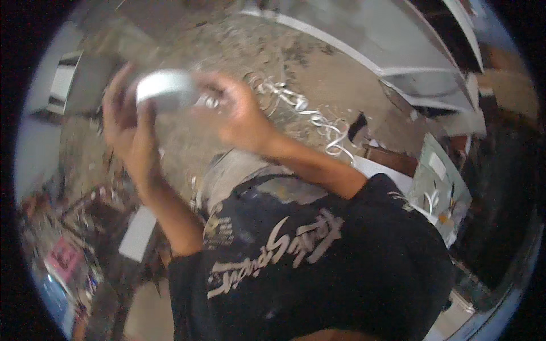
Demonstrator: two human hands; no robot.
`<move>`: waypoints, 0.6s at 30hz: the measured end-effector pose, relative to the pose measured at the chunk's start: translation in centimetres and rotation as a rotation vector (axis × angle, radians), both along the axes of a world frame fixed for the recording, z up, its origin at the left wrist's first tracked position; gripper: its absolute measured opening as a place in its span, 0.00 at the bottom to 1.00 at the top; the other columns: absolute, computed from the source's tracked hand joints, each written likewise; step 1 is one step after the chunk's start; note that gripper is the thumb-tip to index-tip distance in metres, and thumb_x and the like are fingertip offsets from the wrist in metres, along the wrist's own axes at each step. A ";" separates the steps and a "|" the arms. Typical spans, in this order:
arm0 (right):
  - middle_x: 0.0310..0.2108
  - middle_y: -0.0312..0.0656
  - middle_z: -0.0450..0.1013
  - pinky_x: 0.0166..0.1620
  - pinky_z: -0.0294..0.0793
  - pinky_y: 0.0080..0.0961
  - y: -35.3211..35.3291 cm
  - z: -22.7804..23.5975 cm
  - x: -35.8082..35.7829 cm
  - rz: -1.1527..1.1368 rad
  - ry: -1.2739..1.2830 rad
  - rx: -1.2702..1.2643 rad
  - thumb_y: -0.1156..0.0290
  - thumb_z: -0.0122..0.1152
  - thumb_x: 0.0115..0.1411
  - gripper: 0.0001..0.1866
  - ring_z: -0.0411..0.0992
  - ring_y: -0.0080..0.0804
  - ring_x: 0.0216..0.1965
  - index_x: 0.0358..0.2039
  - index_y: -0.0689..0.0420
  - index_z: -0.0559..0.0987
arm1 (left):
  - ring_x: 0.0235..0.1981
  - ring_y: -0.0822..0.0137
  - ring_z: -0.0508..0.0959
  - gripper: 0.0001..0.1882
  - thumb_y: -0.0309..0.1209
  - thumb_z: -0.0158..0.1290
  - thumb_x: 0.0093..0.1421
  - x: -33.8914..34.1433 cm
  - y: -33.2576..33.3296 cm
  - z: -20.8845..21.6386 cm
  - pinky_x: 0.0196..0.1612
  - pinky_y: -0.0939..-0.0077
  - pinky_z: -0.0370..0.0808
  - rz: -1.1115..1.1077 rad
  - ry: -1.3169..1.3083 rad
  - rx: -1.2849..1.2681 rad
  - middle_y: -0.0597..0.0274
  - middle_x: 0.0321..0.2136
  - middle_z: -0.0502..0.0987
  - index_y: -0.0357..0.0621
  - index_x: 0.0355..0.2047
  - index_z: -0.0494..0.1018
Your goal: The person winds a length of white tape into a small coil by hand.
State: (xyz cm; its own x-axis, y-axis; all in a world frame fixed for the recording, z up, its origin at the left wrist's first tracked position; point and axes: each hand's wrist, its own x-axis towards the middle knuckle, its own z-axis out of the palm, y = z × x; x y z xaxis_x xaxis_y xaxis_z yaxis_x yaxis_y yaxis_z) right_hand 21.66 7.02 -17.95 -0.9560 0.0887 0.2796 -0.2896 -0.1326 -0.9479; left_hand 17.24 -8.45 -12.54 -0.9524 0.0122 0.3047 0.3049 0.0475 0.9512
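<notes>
Held up in front of me is a pale, shiny round thing (166,91), shaped like a roll of tape, though motion blur hides its exact kind. My left hand (128,113) grips its left side, thumb in front and fingers behind. At its right side is my right hand (239,108), fingers curled in toward it. A small whitish, shiny piece (209,102) shows by the right fingers, too blurred to name. I cannot make out whether that piece joins the round thing.
White cable (318,119) lies in loops on the dirty floor (250,45). Large pale panels (364,34) stand at the far right. A greenish board (441,176) leans at the right. Scattered clutter, a pink item (63,258) and a white block (138,233) lie at the lower left.
</notes>
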 end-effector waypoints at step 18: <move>0.32 0.43 0.78 0.39 0.73 0.26 1.4 0.3 1.7 -0.100 -0.041 -0.035 0.74 0.72 0.48 0.14 0.76 0.26 0.35 0.35 0.61 0.79 | 0.45 0.64 0.76 0.31 0.34 0.58 0.61 0.4 -0.5 -1.8 0.51 0.70 0.73 -0.275 -0.147 -0.143 0.51 0.45 0.77 0.34 0.60 0.62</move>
